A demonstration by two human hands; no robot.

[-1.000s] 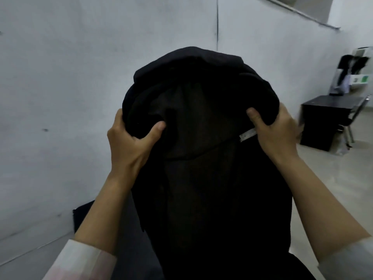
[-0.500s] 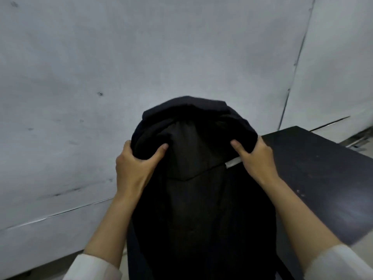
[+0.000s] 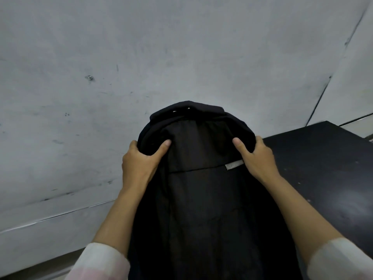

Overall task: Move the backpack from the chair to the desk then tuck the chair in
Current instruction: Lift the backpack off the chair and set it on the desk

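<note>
A black backpack (image 3: 203, 199) stands upright in front of me and fills the lower middle of the view. My left hand (image 3: 141, 162) grips its upper left shoulder, thumb on the front. My right hand (image 3: 256, 160) grips its upper right shoulder in the same way. A small white label (image 3: 234, 165) shows beside my right thumb. The black desk (image 3: 327, 172) lies to the right of the backpack and runs behind it; the backpack's bottom is out of view, so I cannot tell whether it rests on the desk. The chair is not in view.
A grey-white wall (image 3: 161, 57) rises close behind the backpack and the desk, with a panel seam (image 3: 319, 102) at the right. A strip of floor (image 3: 40, 271) shows at the lower left below the wall's base.
The view has swung from the room towards the wall. The backpack, held in both hands, has come down lower in the view beside the desk. My grip is unchanged.
</note>
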